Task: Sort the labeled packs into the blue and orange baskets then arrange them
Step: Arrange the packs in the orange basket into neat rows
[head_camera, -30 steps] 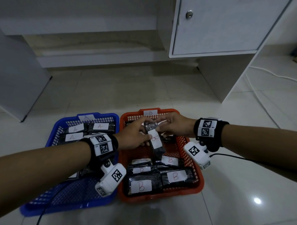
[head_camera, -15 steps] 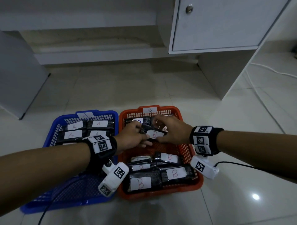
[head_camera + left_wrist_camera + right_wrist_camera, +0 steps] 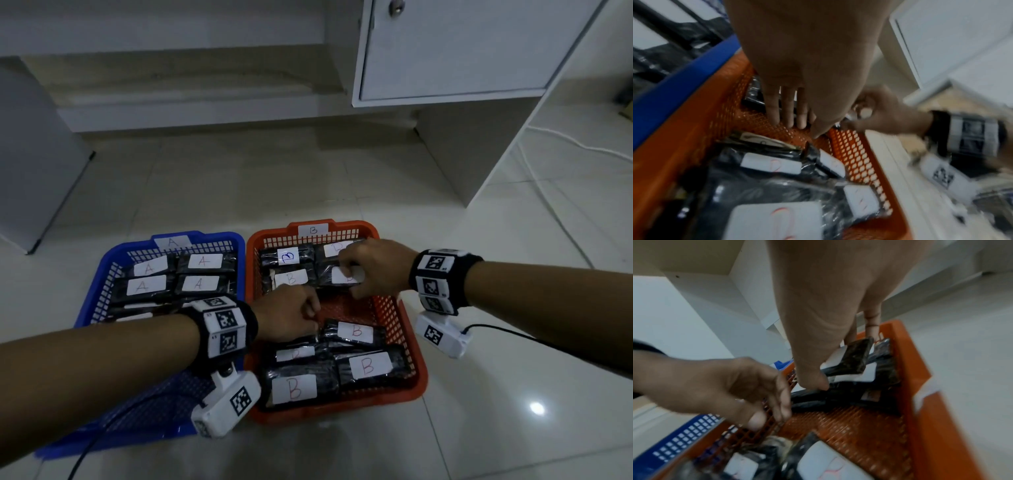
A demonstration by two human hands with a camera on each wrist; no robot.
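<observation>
- My right hand [image 3: 373, 267] is over the far right corner of the orange basket [image 3: 404, 342]. Thumb and fingers are bent down on a flat black pack [image 3: 337, 275] with a white paper label, which lies in the far row.
- My left hand [image 3: 287, 318] hovers over the bare mesh floor in the middle of this basket. The fingers [image 3: 789, 110] are straight, side by side, and they hold nothing.
- The orange basket is rectangular plastic with lattice walls. Shiny wrapped packs marked B lie along its far and near edges.
- The blue basket [image 3: 102, 274] stands just beside it on the left. Packs marked A [image 3: 198, 274] lie flat at its far edge.
- Both baskets stand on glossy pale floor tiles [image 3: 513, 394].
</observation>
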